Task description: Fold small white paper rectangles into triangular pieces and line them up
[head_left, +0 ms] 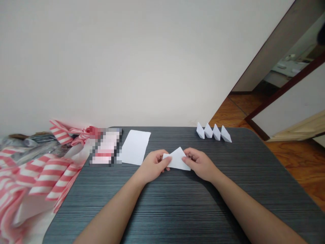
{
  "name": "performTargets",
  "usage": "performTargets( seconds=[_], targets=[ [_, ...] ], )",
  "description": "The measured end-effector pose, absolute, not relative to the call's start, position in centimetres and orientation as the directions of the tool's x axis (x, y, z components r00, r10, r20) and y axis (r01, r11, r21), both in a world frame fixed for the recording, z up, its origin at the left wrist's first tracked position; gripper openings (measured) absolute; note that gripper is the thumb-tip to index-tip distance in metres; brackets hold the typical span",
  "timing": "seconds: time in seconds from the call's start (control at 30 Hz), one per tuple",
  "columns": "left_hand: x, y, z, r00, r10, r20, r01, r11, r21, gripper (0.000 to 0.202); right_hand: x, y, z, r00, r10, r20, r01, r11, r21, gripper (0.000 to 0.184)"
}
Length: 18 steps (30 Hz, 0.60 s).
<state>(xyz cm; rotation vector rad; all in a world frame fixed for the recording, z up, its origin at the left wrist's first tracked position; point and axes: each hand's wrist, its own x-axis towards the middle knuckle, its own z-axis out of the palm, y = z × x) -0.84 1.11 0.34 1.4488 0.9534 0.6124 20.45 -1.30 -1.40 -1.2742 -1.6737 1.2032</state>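
Between my two hands is a folded piece of white paper [178, 160], its peak pointing away from me and its long edge toward me. My left hand [154, 165] pinches the left end, thumb on top and fingers curled behind. At the right end, my right hand [200, 163] grips the paper the same way. Just left of my left hand lies a flat stack or sheet of white paper [135, 146]. Several folded white paper boats [208, 130] stand in a row at the far right of the table.
The dark wood-grain table [162, 210] reaches the pale wall [152, 67] at its far edge. A pixelated, pinkish phone-like rectangle [106, 147] lies at the left. Red-and-white striped cloth [48, 173] is heaped beyond the left edge. Wooden floor [297, 159] shows on the right.
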Motion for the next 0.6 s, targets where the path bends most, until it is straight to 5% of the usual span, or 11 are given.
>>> performTargets(
  seconds=[0.6],
  targets=[
    [-0.86, 1.00, 0.31, 0.506, 0.850, -0.147, 0.333, -0.035, 0.942, 0.030, 20.28, -1.30, -1.01, -0.274, 0.962, -0.011, 0.396, 0.103, -0.913, 0.020]
  ],
)
